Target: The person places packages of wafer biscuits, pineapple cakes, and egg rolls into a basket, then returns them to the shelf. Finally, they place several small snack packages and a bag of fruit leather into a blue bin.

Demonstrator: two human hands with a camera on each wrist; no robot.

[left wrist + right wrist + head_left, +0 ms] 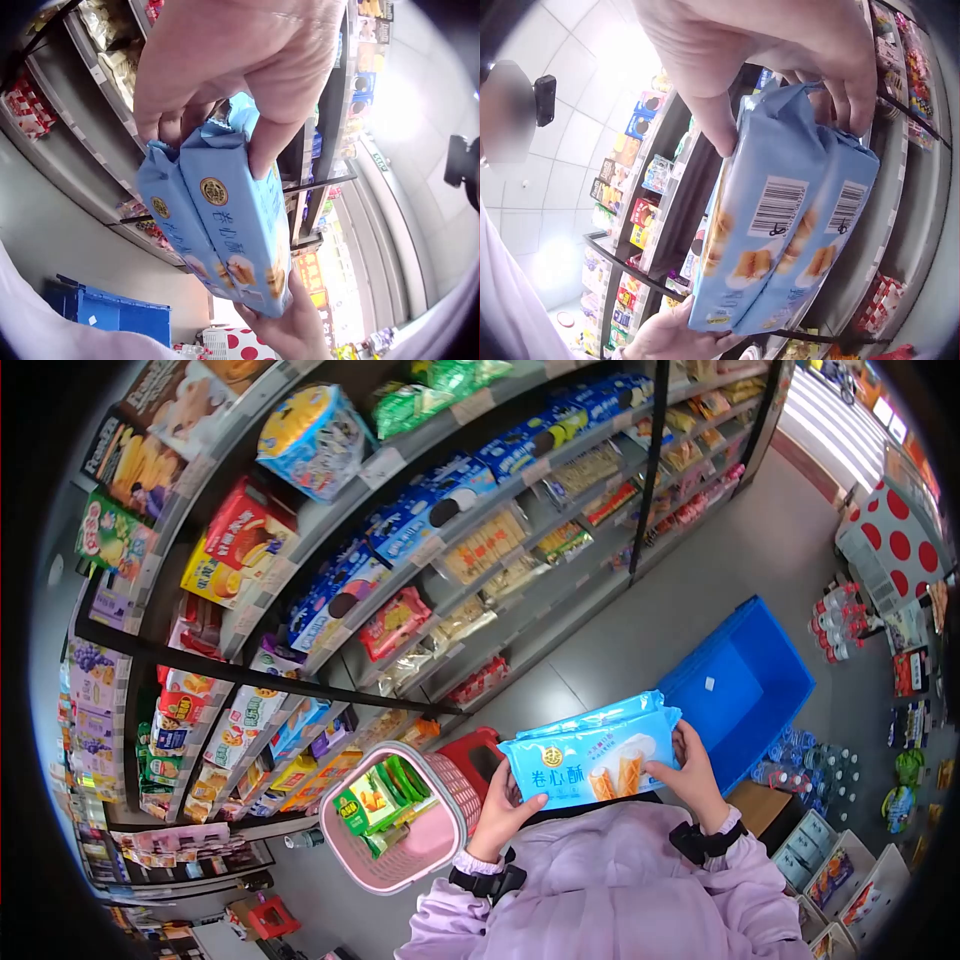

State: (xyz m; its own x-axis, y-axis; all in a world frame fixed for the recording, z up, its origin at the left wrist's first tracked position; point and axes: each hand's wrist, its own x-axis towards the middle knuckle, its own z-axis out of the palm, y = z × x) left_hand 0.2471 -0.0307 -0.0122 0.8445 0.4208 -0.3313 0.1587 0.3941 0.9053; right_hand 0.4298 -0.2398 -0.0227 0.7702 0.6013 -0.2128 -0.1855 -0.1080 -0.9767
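Note:
Two light-blue packs of rolled wafer biscuits (585, 765) lie one against the other in front of the lilac-sleeved torso. My left hand (503, 818) grips their left end, thumb on the front face and fingers behind. At the opposite end my right hand (697, 772) holds both packs the same way. From the left wrist view, the left thumb presses on the near pack (232, 217), with the other fingers over the crimped end. Barcodes show on the pair of packs (780, 210) in the right wrist view, close under the right hand (780, 45).
A pink basket (455, 785) with green and yellow snack packs (385, 800) stands left of the hands. Beyond the right hand is a blue crate (690, 670). Stocked shelves (440, 550) run along the left and front. Bottled water (815, 760) stands on the floor at right.

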